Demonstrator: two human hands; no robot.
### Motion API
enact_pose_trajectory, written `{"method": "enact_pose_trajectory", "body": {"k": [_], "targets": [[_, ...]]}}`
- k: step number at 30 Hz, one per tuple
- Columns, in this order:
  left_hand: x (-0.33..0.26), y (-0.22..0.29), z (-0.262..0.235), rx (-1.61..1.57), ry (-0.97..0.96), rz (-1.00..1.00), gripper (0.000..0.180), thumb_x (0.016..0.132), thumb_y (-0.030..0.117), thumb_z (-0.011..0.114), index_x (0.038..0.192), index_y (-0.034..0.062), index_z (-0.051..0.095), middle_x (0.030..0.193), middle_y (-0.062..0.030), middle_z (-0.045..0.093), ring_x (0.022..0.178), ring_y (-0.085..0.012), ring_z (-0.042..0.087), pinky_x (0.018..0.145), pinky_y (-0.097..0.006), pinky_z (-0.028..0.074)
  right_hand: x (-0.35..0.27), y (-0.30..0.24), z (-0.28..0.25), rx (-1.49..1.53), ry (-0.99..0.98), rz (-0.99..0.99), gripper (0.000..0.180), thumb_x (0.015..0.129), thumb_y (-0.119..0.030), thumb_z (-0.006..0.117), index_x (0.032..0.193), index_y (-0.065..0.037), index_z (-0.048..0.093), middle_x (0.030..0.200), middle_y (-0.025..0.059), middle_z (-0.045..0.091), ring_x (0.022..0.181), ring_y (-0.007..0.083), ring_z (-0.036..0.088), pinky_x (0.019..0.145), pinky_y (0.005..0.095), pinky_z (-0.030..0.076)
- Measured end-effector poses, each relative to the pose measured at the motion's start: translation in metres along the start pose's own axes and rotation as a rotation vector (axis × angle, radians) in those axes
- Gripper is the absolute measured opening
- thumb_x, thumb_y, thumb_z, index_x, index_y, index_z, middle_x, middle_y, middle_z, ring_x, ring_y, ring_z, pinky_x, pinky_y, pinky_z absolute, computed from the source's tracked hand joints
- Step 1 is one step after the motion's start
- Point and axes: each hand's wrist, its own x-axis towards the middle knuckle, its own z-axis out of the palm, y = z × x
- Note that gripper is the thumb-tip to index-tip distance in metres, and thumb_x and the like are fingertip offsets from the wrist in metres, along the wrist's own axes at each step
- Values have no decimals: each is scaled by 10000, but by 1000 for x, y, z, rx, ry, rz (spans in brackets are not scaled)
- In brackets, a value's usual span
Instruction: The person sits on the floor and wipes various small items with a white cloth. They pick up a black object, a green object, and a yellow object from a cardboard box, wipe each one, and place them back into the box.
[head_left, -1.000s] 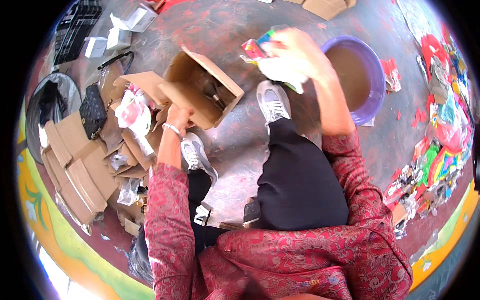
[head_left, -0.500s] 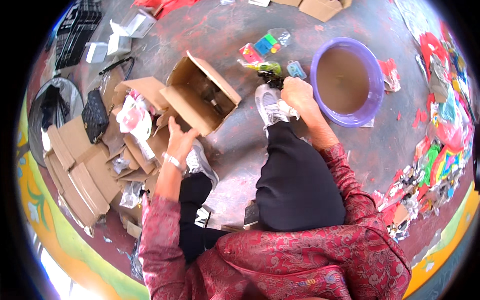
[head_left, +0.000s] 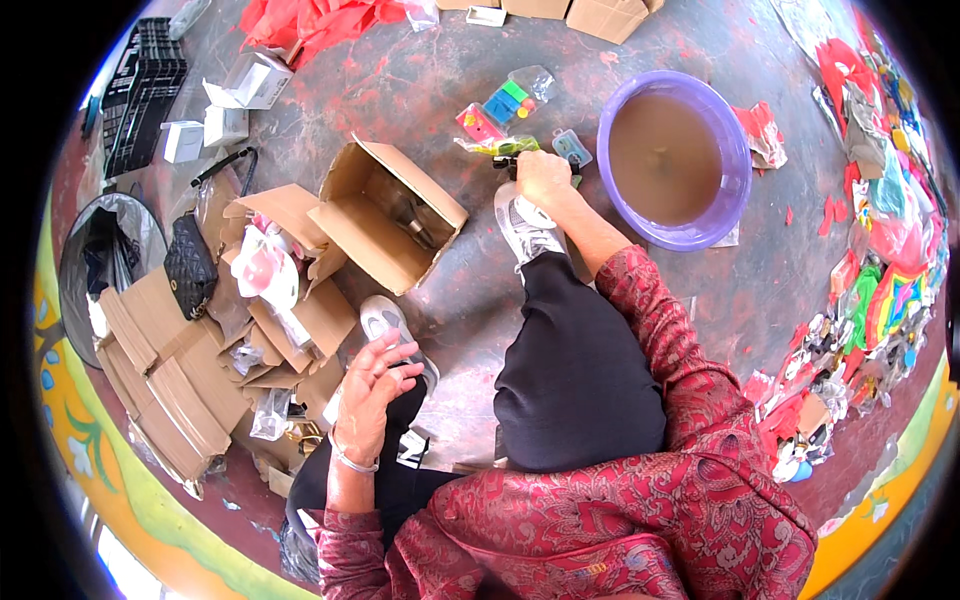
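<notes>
My left hand (head_left: pixel 376 400) is raised over my left leg, fingers loosely bent and apart, with nothing in it. Below its fingertips is a grey-white shoe (head_left: pixel 382 318). My right hand (head_left: pixel 546 180) is closed at the toe of the other shoe (head_left: pixel 528 232), against a small dark object (head_left: pixel 505 165). The back of the hand hides most of that object and whatever is in the fingers. Just beyond lie a yellow-green packet (head_left: pixel 495 146), a pink packet (head_left: pixel 479 122) and a small blue case (head_left: pixel 572 148). An open cardboard box (head_left: pixel 350 222) lies between the hands, with a metallic item (head_left: pixel 412 222) inside.
A purple basin (head_left: pixel 742 160) of murky water stands to the right of my right hand. Flattened cardboard (head_left: pixel 165 360) and a black quilted bag (head_left: pixel 190 252) are piled at left. Mixed colourful scraps (head_left: pixel 890 260) line the right side. White boxes (head_left: pixel 226 125) lie far left.
My left hand has drawn back from the cardboard box toward my body. The right hand has moved left onto the dark object; the white thing seen under it earlier no longer shows.
</notes>
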Motion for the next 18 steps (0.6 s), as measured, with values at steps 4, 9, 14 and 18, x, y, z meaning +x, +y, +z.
{"method": "enact_pose_trajectory", "body": {"k": [4, 9, 14, 18], "targets": [[2, 5, 2, -6, -33, 1, 396, 823, 115, 478, 1201, 8, 423, 1103, -119, 542, 929, -170, 559, 795, -262, 439, -6, 18, -7, 172, 11, 91, 254, 739, -241, 625, 838, -7, 637, 769, 174, 632, 774, 293, 630, 684, 378, 487], [-1, 4, 4, -29, -62, -28, 388, 822, 125, 488, 1187, 2, 437, 1098, -128, 546, 933, -169, 558, 800, -261, 438, -15, 47, -26, 1026, -87, 255, 255, 762, -211, 616, 815, 39, 616, 661, 110, 600, 633, 171, 587, 562, 317, 456], [-2, 5, 6, 12, -106, -21, 389, 825, 131, 485, 1184, -11, 436, 1105, -134, 544, 937, -170, 557, 807, -259, 435, -22, 52, -37, 1271, 37, 123, 115, 795, -59, 561, 877, 20, 580, 711, 69, 596, 609, 130, 583, 532, 253, 476], [-1, 3, 6, 6, -95, -35, 376, 830, 116, 467, 1181, -14, 440, 1103, -134, 545, 935, -172, 557, 804, -258, 436, -17, 49, -22, 1665, -34, 31, 150, 796, 24, 519, 940, 5, 558, 792, 103, 623, 681, 164, 618, 607, 275, 523]]}}
